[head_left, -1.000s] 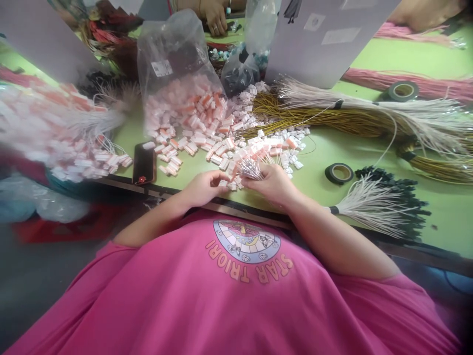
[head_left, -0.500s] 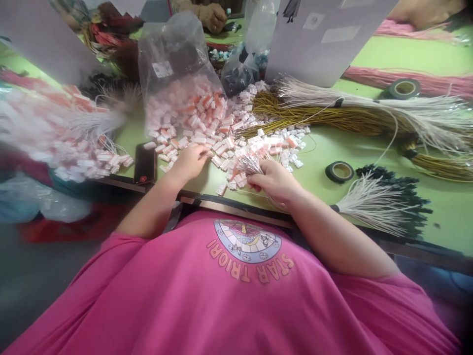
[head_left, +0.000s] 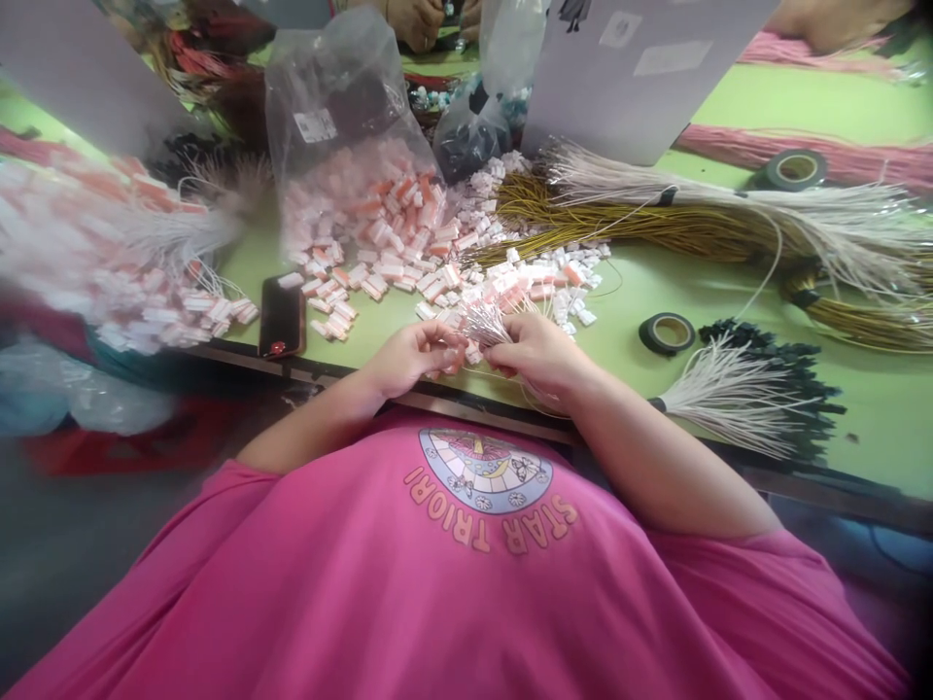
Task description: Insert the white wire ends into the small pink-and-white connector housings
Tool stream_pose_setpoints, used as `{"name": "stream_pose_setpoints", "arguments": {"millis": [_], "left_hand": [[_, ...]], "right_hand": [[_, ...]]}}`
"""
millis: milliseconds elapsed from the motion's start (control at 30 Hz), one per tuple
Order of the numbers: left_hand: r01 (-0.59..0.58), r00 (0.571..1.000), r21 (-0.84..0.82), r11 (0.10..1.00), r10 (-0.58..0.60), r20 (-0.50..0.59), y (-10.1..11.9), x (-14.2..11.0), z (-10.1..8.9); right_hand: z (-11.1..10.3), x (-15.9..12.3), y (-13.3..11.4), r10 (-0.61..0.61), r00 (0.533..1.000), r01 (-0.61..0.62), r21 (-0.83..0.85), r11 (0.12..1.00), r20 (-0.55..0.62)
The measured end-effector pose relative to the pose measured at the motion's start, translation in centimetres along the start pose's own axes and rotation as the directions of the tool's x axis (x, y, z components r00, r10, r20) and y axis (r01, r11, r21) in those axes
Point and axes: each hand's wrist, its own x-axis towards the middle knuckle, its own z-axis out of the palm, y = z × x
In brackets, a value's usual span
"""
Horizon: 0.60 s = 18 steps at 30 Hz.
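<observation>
Your left hand has blurred fingertips, and whatever may lie between them is too small to tell. Your right hand hides part of the wire bundle it grips. At far left, a connector heap smears into blur and runs off the edge. The top edge cuts off a co-worker's hands. The label on the clear bag is illegibly small.

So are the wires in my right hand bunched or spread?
Bunched: your right hand closes around the wires, which poke out as one tuft.
</observation>
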Motion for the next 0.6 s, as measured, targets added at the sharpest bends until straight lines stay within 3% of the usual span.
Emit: {"name": "stream_pose_setpoints", "arguments": {"millis": [267,467,600], "left_hand": [[-0.004,0.999,0.022,1.000,0.005,-0.043,0.3,0.0,1.2],[0.005,0.997,-0.108,0.994,-0.013,-0.076,-0.3,0.0,1.5],[-0.016,0.997,-0.092,0.996,0.009,-0.080,-0.2,0.0,1.6]], "right_hand": [[0.2,-0.1,0.0,-0.047,0.999,0.044,0.123,0.991,0.022],[0.3,0.1,0.5,-0.020,1.000,0.020,0.064,0.998,0.007],[0.4,0.2,0.7,-0.010,1.000,0.009,0.053,0.999,0.022]]}}
